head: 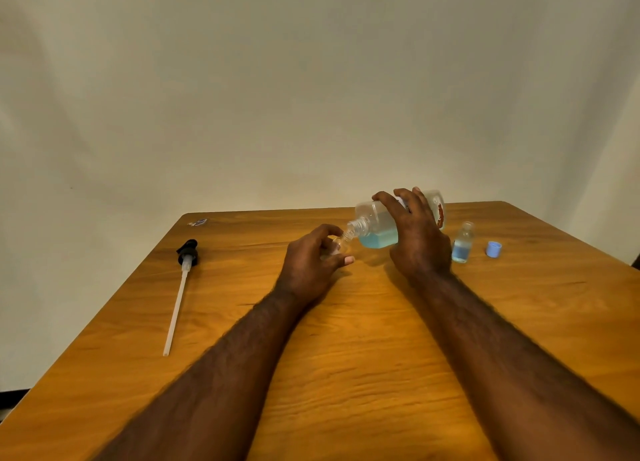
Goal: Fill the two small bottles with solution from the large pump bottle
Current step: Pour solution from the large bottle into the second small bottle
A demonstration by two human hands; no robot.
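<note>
- Desk (346,356): warm orange-brown wood with darker wavy grain streaks.
- Large bottle (377,225): clear, slightly frosted plastic with turquoise-blue liquid inside; its label (440,214) shows red on white.
- Standing small bottle (462,244): clear, pale blue liquid in the lower part.
- Held small bottle (337,244): clear.
- Cap (493,249): light blue.
- Pump (187,252): black head, translucent white tube (176,308).
- Wall (311,79): plain off-white.

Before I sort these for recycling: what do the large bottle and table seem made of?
Large bottle: likely clear plastic, glossy; blue liquid shows through its wall. Table: wood or wood-look laminate, smooth sheen; grain lines visible.
</note>
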